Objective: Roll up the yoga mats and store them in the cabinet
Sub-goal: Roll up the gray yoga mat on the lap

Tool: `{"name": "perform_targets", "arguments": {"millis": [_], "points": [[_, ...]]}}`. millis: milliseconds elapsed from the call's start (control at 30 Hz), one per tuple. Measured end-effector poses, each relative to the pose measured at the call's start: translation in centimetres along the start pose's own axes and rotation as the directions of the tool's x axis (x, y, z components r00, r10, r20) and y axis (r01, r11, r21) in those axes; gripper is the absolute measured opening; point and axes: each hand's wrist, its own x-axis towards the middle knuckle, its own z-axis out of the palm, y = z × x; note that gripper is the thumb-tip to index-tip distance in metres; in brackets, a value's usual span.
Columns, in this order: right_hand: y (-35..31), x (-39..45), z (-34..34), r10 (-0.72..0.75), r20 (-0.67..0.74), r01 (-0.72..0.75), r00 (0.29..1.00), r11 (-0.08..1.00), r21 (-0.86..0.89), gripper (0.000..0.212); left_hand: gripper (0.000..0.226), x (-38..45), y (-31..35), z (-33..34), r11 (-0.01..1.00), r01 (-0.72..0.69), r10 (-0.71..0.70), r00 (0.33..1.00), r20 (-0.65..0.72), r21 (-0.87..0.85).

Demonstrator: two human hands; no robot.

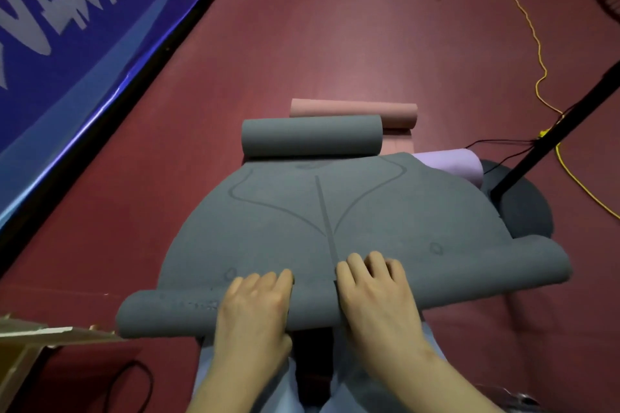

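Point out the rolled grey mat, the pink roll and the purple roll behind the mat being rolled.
rolled grey mat (312, 136): head view, middle of its curved side.
pink roll (352, 109): head view, visible upper side.
purple roll (451, 163): head view, exposed right end.

open red floor (335, 27) ahead, rolled grey mat (312, 137) blocking, fan stand (550, 141) right
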Motion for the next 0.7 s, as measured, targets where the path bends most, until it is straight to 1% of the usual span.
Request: {"name": "perform_targets", "arguments": {"millis": [67,133,200,267,367,433,467,600,667,700], "points": [[-0.2,-0.9,-0.3,0.007,-0.004,-0.007,1.0,1.0,-0.006,0.036,0.057,-0.8,0.4,-0.1,1.0,0.009,-0.009,1.0,-0.007,0.007],[-0.2,-1.0,-0.5,-0.001,0.032,0.002,0.999,1.0,-0.024,0.037,0.057,-0.9,0.7,-0.3,1.0,0.02,-0.02,1.0,-0.005,0.022],[0.0,-0.2,-0.5,0.001,0.136,0.005,0.991,0.999,-0.044,0.046,0.057,-0.5,0.6,-0.3,0.999,0.037,-0.037,0.999,-0.001,0.031],[0.3,1.5,-1.1,-0.024,0.255,0.04,0.967,0.997,-0.059,0.052,0.054,0.4,0.3,-0.3,0.997,0.068,-0.068,0.998,0.0,0.024],[1.0,4.1,-2.6,-0.098,0.417,0.134,0.904,0.989,-0.059,0.051,0.055,1.5,-0.2,-0.3,0.996,0.085,-0.085,0.996,-0.009,0.027],[1.4,5.7,-3.3,-0.12,0.546,0.162,0.829,0.986,-0.03,0.05,0.059,2.0,-0.4,-0.3,0.997,0.066,-0.066,0.998,0.0,0.033],[1.6,6.4,-3.5,-0.134,0.587,0.173,0.798,0.985,-0.01,0.048,0.059,2.2,-0.5,-0.3,0.998,0.065,-0.065,0.998,-0.004,0.022],[1.9,8.4,-4.2,-0.141,0.698,0.158,0.702,0.987,0.041,0.04,0.052,2.2,0.2,-0.6,0.996,0.089,-0.09,0.994,-0.056,-0.031],[1.9,8.9,-4.6,-0.127,0.723,0.143,0.679,0.989,0.04,0.041,0.052,1.5,0.6,-0.4,0.997,0.07,-0.072,0.993,-0.096,-0.022],[1.8,8.9,-4.6,-0.126,0.722,0.142,0.681,0.989,0.04,0.042,0.055,1.0,0.6,-0.1,0.999,0.054,-0.054,0.992,-0.11,-0.009]]}}
